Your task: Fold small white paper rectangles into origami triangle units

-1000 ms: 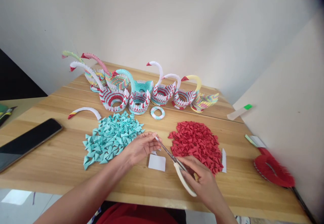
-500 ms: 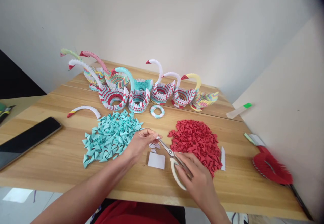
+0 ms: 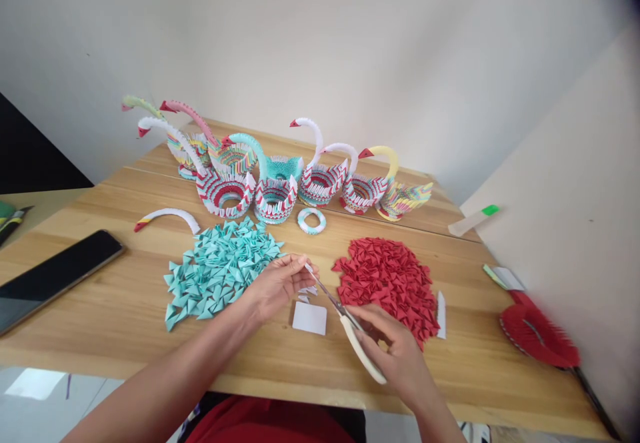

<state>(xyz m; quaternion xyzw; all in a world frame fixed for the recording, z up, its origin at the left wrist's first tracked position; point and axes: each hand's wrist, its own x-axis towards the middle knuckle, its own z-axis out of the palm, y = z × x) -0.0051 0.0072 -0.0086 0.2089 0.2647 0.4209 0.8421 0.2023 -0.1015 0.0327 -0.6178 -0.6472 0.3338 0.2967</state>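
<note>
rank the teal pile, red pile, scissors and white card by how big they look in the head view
Largest: teal pile and red pile, too alike to rank
Then: scissors
Smallest: white card

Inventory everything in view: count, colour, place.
table: one, wooden, foreground
paper swans: seven necks showing, multicoloured, back
ring: one, turquoise and white, before swans
loose neck: one, white, red tip, left
turquoise pieces: many, turquoise, left
red pieces: many, red, right
strip: one, white, beside red pieces
card: one, white, centre front
scraps: several, white, behind card
phone: one, black, far left
green-tipped stick: one, whitish, far right
red fringed object: one, red, right edge
scissors: one, white handles, in right hand
paper bit: one, white, in left hand
clothing: red, bottom edge
left hand: one, bare, centre
right hand: one, bare, right
</note>
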